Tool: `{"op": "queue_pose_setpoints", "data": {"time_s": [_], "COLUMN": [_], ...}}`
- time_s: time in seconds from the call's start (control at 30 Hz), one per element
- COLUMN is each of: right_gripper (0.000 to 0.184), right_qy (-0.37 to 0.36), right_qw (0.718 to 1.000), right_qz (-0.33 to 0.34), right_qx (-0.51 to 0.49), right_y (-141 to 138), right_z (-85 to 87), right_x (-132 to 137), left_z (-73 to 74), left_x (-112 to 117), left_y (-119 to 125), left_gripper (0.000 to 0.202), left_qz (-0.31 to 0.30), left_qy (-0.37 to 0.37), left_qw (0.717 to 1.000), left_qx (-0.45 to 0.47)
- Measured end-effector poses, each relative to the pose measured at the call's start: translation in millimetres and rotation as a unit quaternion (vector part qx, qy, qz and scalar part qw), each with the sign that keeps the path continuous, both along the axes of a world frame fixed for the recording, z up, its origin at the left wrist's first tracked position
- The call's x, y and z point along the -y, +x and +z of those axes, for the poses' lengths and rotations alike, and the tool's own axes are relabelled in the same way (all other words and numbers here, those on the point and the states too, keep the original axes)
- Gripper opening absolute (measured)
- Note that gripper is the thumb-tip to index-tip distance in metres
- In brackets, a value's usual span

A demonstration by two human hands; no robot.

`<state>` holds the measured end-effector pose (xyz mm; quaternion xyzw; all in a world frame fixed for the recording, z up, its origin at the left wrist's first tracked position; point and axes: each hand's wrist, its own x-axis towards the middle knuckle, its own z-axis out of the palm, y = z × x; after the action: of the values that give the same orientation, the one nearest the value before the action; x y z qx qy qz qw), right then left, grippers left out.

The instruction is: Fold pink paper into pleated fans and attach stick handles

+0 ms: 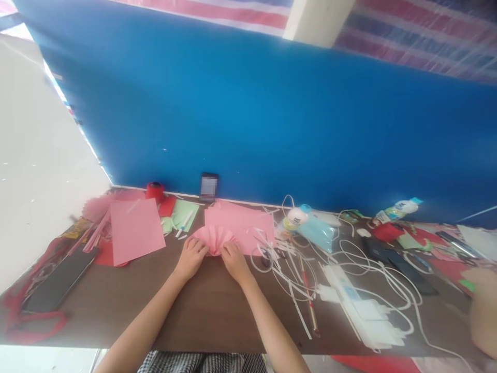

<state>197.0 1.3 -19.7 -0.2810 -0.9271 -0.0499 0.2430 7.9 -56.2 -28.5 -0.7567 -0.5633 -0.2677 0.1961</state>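
Here both hands pinch a pleated pink paper fan [214, 240] lying on the brown desk [209, 305]: the left hand [191, 257] grips its left edge with fingers curled shut, and the right hand [234, 258] grips its right edge likewise. A flat pink sheet [135, 228] lies to the left, tangled white cables [361, 269] to the right.

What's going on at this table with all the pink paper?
A person is at a brown table, working with bare hands. The left hand and right hand each grip a lower corner of a pleated pink paper fan, spread on the table. A flat pink sheet lies to its left, white cables to its right, and a phone stands against the blue wall.
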Motion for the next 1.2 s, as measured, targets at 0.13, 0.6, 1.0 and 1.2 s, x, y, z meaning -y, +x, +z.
{"op": "queue_pose_setpoints", "data": {"time_s": [0.13,0.6,1.0,1.2], "right_gripper": [0.02,0.024,0.024,0.024], "right_qy": [0.012,0.053,0.056,0.062], "right_qw": [1.0,0.997,0.997,0.997], "right_qz": [-0.013,-0.036,-0.029,-0.026], "right_qx": [-0.017,-0.032,-0.036,-0.047], "right_y": [-0.4,1.5,1.7,1.3], "right_z": [-4.3,-19.8,-17.3,-17.4], "right_x": [2.5,4.1,5.7,5.4], "left_z": [-1.8,-7.6,-5.3,-7.1], "left_x": [3.6,4.7,5.3,4.7], "left_y": [1.9,7.9,6.1,6.1], "left_gripper": [0.032,0.035,0.027,0.033], "left_qz": [0.01,0.035,0.027,0.017], "left_qy": [-0.011,-0.026,-0.017,-0.022], "left_qw": [1.0,0.999,0.999,1.0], "left_qx": [-0.013,-0.014,0.0,0.0]}}
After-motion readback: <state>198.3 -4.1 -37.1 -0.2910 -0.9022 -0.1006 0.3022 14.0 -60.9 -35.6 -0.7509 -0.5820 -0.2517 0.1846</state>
